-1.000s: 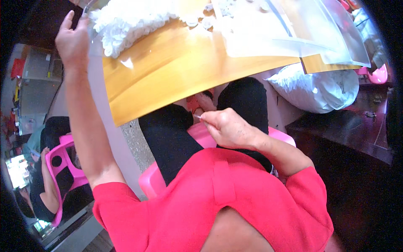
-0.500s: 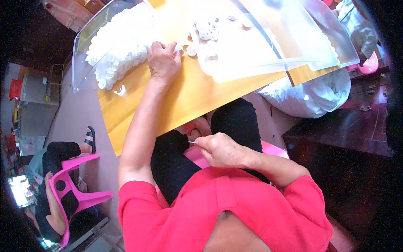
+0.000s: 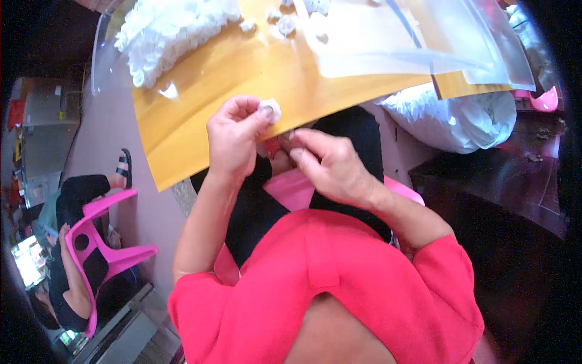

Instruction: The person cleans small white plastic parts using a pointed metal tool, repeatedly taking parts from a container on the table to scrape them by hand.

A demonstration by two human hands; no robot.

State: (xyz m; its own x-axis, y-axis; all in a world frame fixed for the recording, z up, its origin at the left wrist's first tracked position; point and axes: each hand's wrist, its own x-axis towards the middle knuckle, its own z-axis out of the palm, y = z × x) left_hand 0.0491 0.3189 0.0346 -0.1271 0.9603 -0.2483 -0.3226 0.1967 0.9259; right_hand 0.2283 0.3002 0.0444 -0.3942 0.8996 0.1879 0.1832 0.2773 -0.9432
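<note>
My left hand (image 3: 233, 130) is raised over the near edge of the yellow table (image 3: 182, 139). Its thumb and fingers pinch a small white round piece (image 3: 273, 111), partly covered by the thumb. Just to the right, beyond the table edge and above my lap, my right hand (image 3: 333, 161) is closed in a pinch, its fingertips pointing at the left hand. A thin tool showed in that grip earlier; now it can hardly be made out. A heap of similar white pieces (image 3: 173, 39) lies at the far left, and several loose ones (image 3: 286, 25) lie farther back.
A clear plastic guard (image 3: 100, 67) borders the heap on the left. At the back right stands a translucent tray (image 3: 376, 68). A stuffed white sack (image 3: 458, 124) sits beside the table, near dark furniture (image 3: 491, 182). At left, another person sits on a pink chair (image 3: 91, 242).
My left hand has come back from the heap toward me with a white piece. My right hand has moved up and forward to meet it. The whole view has shifted slightly.
</note>
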